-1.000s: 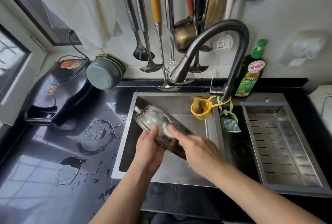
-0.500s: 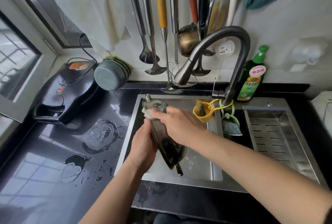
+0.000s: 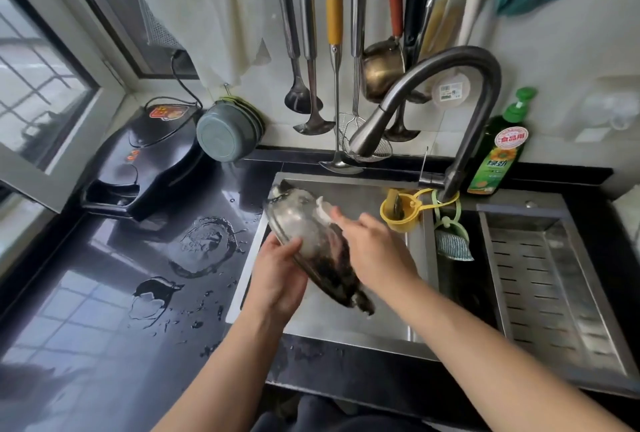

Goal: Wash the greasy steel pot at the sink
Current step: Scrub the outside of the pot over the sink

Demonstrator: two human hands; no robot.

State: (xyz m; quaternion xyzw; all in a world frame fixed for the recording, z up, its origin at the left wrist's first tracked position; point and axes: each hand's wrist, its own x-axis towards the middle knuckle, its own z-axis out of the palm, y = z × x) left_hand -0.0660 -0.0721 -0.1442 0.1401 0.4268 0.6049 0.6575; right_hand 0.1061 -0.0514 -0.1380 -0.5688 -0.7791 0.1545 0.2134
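The steel pot (image 3: 304, 234) is tilted on edge over the left sink basin (image 3: 346, 324), its blackened bottom turned up toward me and one handle pointing down at the near right. My left hand (image 3: 277, 279) grips the pot's near left rim from below. My right hand (image 3: 374, 251) lies across the pot's outside and holds a small white scrubbing pad (image 3: 323, 211) against it near the top. The pad is mostly hidden by my fingers. No water runs from the dark curved faucet (image 3: 415, 99).
A green dish soap bottle (image 3: 498, 154) stands behind the faucet. A drain tray (image 3: 550, 279) fills the right basin. A yellow holder (image 3: 398, 213) and a sponge (image 3: 450, 244) hang by the faucet. Ladles hang on the wall. The black counter (image 3: 114, 293) at left is wet, with an electric griddle (image 3: 138, 168).
My right hand slid up the pot's outside to its far end, then back toward the middle. The pot stood steeper half a second ago and now lies more slanted. My left hand kept its grip.
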